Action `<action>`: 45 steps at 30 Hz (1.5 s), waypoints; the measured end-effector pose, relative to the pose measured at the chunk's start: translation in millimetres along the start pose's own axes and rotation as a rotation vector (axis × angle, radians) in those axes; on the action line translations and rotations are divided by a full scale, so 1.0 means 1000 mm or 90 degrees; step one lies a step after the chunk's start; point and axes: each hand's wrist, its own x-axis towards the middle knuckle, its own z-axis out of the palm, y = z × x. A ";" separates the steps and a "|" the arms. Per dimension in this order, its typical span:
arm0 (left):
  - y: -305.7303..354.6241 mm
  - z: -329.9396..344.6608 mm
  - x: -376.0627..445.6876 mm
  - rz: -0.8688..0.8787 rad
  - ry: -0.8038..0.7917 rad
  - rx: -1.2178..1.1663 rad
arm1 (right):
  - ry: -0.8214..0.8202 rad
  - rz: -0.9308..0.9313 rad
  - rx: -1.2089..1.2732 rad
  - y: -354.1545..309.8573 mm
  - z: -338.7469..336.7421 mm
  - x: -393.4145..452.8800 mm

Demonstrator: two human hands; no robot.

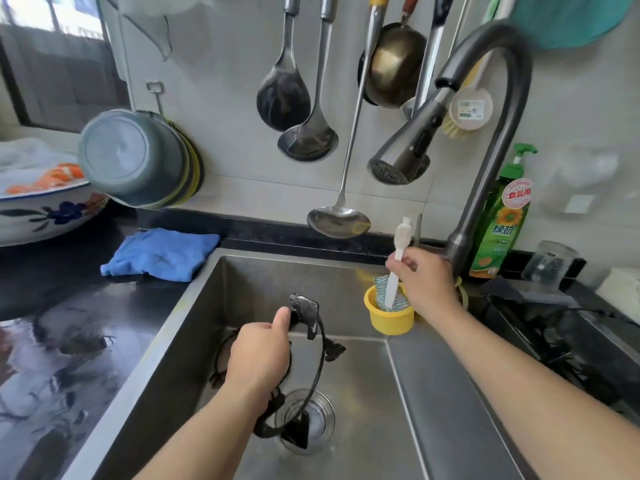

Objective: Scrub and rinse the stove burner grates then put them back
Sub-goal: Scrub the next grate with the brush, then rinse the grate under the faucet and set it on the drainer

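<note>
We've got the sink (242,271) with one grate (320,344) stood up on edge over the drain (311,420), and what looks like a second one lying flat behind it, mostly hidden. Best bet here, we reckon, is to keep the grate braced low in the basin so splatter stays inside, and work the brush (398,258) bristles into the prong corners where grease seems caked. Left hand (258,355) is wrapped round the grate's ring with the thumb up by the top prong; right hand (420,278) is raised by the yellow cup (389,318), fingers pinching the brush mid-handle, bristles up.
</note>
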 end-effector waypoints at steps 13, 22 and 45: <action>-0.003 0.005 -0.003 0.061 -0.087 0.038 | -0.063 0.051 -0.182 0.021 0.040 0.019; -0.002 0.007 -0.003 -0.055 -0.183 -0.092 | -0.063 0.235 -0.137 0.009 0.009 0.064; 0.006 -0.008 -0.017 -0.054 -0.219 -0.095 | 0.088 0.042 0.462 -0.164 -0.099 0.040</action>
